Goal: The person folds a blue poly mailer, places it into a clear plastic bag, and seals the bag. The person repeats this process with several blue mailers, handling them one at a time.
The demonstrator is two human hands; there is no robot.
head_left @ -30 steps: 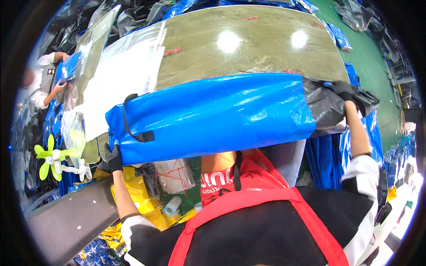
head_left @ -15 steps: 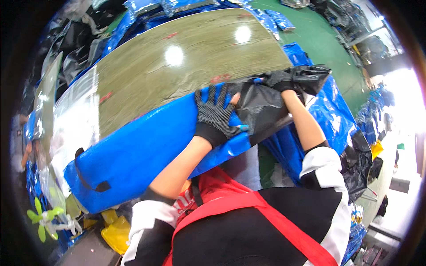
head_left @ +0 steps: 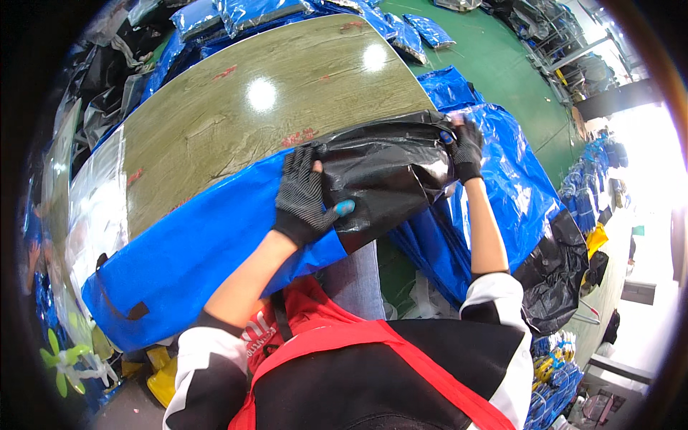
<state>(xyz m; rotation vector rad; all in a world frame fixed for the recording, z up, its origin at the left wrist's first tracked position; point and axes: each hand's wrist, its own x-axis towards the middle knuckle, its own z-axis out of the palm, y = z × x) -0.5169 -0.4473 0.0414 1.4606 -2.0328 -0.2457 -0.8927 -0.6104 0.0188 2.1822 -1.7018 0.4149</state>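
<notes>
A long blue folded sheet (head_left: 208,240) with a black strap (head_left: 115,290) at its left end lies along the near edge of the wood-patterned tabletop (head_left: 215,122). Glossy black plastic sheeting (head_left: 387,165) covers its right end, creased and partly smoothed out. My left hand (head_left: 304,190), in a black dotted glove with blue thumb tip, lies flat with fingers stretched where blue meets black. At the sheeting's far right end, my right hand (head_left: 466,147), in a matching glove, has its thumb and bent fingers closed on the black edge.
Blue plastic (head_left: 509,179) hangs at the table's right, with crumpled black plastic (head_left: 555,269) beyond. Blue packages (head_left: 258,14) are piled behind. Clear plastic (head_left: 97,201) covers the table's left end. A small green-bladed fan (head_left: 61,362) stands lower left. Green floor (head_left: 494,57) shows behind right.
The black plastic, bunched up at the right before, is now spread flatter and wider. My right hand has changed its hold at the end. The whole view has shifted slightly.
</notes>
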